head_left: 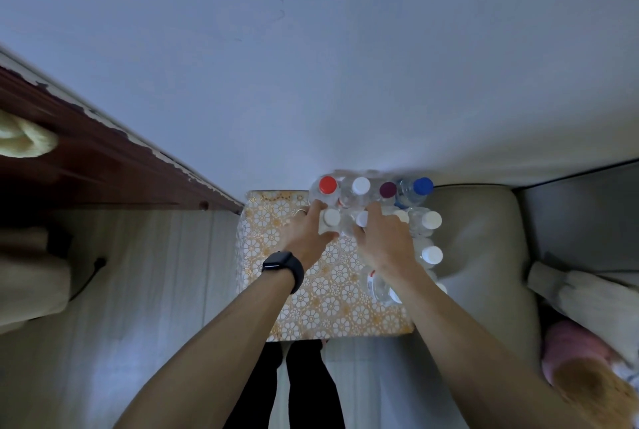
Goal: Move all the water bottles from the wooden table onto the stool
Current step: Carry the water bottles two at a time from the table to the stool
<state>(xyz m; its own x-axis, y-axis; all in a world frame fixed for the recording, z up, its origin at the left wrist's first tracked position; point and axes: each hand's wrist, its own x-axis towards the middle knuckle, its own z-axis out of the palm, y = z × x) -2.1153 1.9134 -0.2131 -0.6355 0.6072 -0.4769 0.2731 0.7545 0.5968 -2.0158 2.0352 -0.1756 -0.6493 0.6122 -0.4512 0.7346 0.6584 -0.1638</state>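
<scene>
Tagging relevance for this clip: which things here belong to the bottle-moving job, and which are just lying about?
Job: water bottles; patterned top under them; left hand and right hand, each gripping a white-capped bottle.
Lying about: wristwatch, beige cushion, pink item, black cable.

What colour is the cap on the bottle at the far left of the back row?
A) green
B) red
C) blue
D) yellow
B: the leftmost bottle in the back row has a red cap, right beside a white-capped bottle.
</scene>
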